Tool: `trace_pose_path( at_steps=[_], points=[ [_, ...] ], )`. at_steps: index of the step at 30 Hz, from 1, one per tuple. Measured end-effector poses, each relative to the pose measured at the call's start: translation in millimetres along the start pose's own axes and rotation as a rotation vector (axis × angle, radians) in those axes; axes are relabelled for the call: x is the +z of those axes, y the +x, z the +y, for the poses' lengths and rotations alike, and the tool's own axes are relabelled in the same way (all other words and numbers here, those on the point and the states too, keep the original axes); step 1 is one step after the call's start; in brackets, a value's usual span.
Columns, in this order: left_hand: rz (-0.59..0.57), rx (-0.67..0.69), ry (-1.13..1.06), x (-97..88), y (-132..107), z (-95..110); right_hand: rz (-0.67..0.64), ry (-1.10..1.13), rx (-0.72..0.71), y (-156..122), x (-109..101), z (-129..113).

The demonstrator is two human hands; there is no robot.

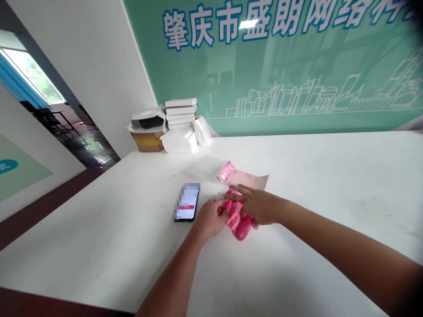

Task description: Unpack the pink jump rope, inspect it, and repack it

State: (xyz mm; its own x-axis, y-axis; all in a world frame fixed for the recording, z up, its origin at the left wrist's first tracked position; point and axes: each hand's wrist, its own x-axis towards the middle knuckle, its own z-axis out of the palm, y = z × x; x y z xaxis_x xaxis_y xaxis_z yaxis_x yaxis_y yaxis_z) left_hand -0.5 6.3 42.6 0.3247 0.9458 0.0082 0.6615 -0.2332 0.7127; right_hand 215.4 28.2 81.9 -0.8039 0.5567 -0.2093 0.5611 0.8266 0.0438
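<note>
If released unevenly, could spring loose and tangle, being looped into a pink cord bundle (pixel 235 215) on the tabletop (pixel 132 224), right of the phone (pixel 187 202); seems pinched by the left grip (pixel 212 217), and lies under the spread fingers of the right grip (pixel 261 206), cannot tell whether clamped; if tugged toward the near edge, might lose hold of the smooth pink handle (pixel 243 229); if pushed forward, might crumple the opened pink card (pixel 245 178)

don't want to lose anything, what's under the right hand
Under the right hand lies part of a coiled pink cord, with a rounded pink handle sticking out; whatever the hand fully covers cannot be seen.
</note>
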Motion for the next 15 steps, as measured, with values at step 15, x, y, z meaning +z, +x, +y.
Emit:
trace_pose_path(
  at_steps=[15],
  points=[
    [0.027, 0.047, -0.043, -4.2, 3, -3, -0.062, 0.256, 0.116, 6, -15, -14]
  ],
)
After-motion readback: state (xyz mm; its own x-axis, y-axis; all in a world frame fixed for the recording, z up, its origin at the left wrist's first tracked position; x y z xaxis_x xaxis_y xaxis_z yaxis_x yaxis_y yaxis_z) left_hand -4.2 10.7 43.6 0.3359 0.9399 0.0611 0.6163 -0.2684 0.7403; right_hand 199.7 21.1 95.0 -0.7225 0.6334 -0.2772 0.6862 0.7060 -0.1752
